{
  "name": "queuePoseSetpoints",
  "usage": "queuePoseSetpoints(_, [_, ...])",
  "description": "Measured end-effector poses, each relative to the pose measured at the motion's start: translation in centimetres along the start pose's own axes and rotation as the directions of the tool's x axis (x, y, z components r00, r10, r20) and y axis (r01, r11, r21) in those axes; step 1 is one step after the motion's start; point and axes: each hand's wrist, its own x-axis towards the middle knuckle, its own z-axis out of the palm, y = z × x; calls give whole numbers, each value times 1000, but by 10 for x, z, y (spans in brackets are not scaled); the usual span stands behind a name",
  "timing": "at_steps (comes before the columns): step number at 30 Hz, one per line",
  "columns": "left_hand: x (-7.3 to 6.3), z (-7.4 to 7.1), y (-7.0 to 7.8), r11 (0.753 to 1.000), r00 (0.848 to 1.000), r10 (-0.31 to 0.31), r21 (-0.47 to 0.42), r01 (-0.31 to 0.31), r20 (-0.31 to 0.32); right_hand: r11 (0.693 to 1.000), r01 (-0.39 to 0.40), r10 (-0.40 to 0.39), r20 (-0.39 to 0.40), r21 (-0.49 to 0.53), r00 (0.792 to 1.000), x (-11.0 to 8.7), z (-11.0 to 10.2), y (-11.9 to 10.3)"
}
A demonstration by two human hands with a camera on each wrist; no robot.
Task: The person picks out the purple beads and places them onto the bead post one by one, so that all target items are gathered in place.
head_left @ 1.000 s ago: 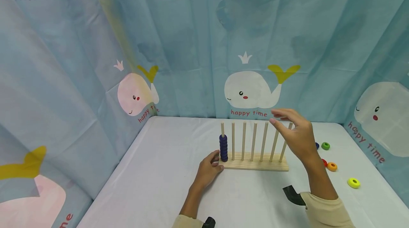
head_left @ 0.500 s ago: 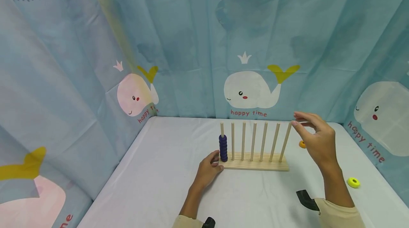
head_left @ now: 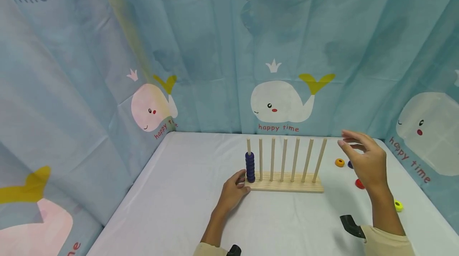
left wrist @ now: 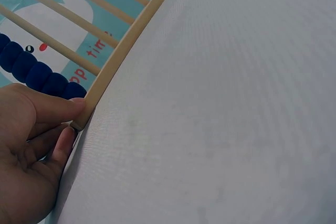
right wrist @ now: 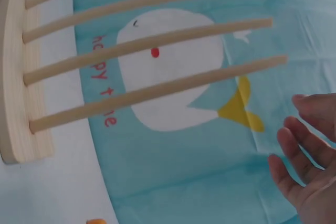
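Note:
A wooden peg stand stands on the white table, with several upright pegs in a row. Dark blue ring beads are stacked on its leftmost peg; the others are bare. My left hand holds the left end of the stand's base, thumb in front; in the left wrist view, thumb and fingers pinch the base corner. Off the stand's right end, my right hand hovers with nothing in it. Its fingers are relaxed and apart in the right wrist view, beside the tips of the pegs.
Loose ring beads lie on the table at right: an orange one, a red one, a yellow one and a blue one, the last three partly behind my right hand and arm. A blue whale-print curtain hangs behind the table.
My right hand has moved rightward and slightly down, from above the right-hand pegs to beyond the stand's end. My left hand and the stand have stayed put.

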Motion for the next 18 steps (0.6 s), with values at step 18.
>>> queuePoseSetpoints(18, [1,0,-2,1000,1000,15,-11,-15,0,976,-194,199,39,-95,979,-1,-10,51])
